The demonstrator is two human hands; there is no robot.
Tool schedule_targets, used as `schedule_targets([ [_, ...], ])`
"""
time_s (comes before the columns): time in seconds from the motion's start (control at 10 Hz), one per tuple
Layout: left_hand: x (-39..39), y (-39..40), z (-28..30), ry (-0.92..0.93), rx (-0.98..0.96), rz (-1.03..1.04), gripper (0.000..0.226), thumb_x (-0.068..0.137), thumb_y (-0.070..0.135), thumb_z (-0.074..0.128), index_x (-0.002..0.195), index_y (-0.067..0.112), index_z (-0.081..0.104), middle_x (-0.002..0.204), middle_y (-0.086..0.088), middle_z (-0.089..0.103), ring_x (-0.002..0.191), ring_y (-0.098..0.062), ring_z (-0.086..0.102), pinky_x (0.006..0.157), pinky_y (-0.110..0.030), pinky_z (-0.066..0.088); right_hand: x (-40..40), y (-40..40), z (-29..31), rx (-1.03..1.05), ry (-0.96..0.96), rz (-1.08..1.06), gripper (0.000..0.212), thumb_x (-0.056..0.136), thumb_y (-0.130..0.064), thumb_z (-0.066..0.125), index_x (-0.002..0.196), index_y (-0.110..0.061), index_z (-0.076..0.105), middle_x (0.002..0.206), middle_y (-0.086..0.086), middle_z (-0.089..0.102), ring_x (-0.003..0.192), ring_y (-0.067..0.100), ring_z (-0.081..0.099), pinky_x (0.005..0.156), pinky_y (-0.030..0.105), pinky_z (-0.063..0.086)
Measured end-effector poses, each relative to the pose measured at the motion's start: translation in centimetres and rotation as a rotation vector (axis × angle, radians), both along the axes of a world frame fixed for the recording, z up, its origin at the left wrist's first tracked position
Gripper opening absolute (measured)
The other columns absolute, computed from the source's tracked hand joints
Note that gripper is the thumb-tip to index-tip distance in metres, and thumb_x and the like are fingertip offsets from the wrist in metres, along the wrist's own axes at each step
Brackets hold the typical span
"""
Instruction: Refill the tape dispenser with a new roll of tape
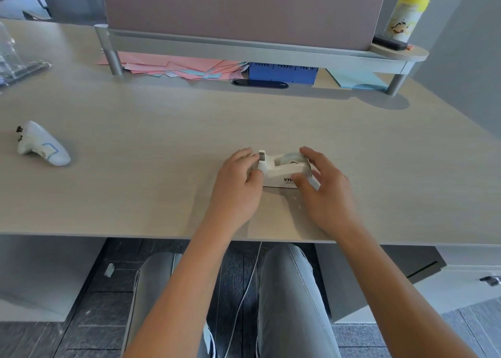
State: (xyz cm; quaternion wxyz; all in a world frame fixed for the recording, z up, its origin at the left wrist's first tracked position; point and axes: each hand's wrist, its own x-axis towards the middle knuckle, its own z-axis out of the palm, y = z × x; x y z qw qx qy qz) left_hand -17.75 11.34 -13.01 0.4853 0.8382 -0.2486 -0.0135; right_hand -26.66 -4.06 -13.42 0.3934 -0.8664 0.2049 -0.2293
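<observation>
A white tape dispenser (279, 171) stands on the light wooden desk (162, 129), near its front edge. A clear roll of tape (291, 157) sits in the dispenser's well. My left hand (238, 184) grips the cutter end on the left side. My right hand (324, 186) wraps the right end, thumb on the front face and fingers over the back by the roll. Both hands cover the dispenser's ends and part of its printed label.
A white game-style controller (40, 144) lies at the left. A raised shelf (257, 47) at the back has pink and blue papers (179, 66) and a blue box (282, 71) under it. A yellow-lidded canister (405, 17) stands on its right end. My legs are below the desk edge.
</observation>
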Motion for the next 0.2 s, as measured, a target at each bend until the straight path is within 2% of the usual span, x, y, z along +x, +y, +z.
schedule_targets([
  [0.1, -0.2, 0.5, -0.1, 0.002, -0.003, 0.016, 0.041, 0.100, 0.008, 0.048, 0.139, 0.009, 0.059, 0.154, -0.006, 0.051, 0.146, -0.019, 0.042, 0.121, -0.027, 0.026, -0.7, 0.2, 0.4, 0.044, -0.002, 0.002, 0.059, 0.097, -0.025, 0.069, 0.151, -0.032, 0.047, 0.150, -0.006, 0.058, 0.138, 0.013, 0.053, 0.116, 0.039, 0.043],
  [0.2, -0.1, 1.5, -0.7, -0.031, -0.020, 0.108, 0.041, 0.101, 0.010, 0.050, 0.141, 0.009, 0.057, 0.152, -0.006, 0.053, 0.144, -0.021, 0.044, 0.116, -0.022, 0.026, -1.9, -0.3, 2.1, 0.156, -0.261, -0.062, 0.041, 0.097, -0.015, 0.070, 0.138, -0.019, 0.062, 0.133, -0.006, 0.069, 0.122, 0.004, 0.065, 0.109, 0.034, 0.052],
])
